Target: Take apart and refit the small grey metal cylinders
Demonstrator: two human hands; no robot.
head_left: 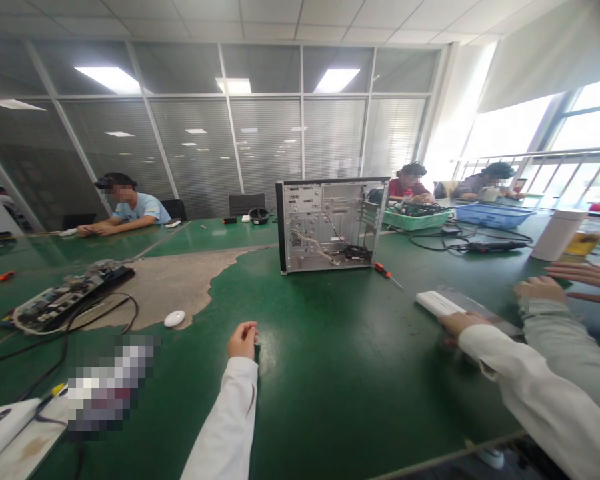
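My left hand (243,340) rests above the green tabletop with its fingers curled together. Whether anything small is in them I cannot make out. My right hand (461,324) is at the near edge of a flat white box-like object (434,303), fingers closed on it. A shiny grey flat piece (483,311) lies against that object, partly behind my hand and sleeve. Ahead stands an open computer case (333,227), its metal inside, loose cables and black parts showing. An orange-and-black screwdriver (384,271) lies by the case's lower right corner.
At right are another person's hands (543,291), a white cylinder (559,235), a jar (586,233), and green (417,219) and blue baskets (495,215). At left lie a circuit-board assembly (70,297), black cables and a white round disc (175,319). Several people sit beyond.
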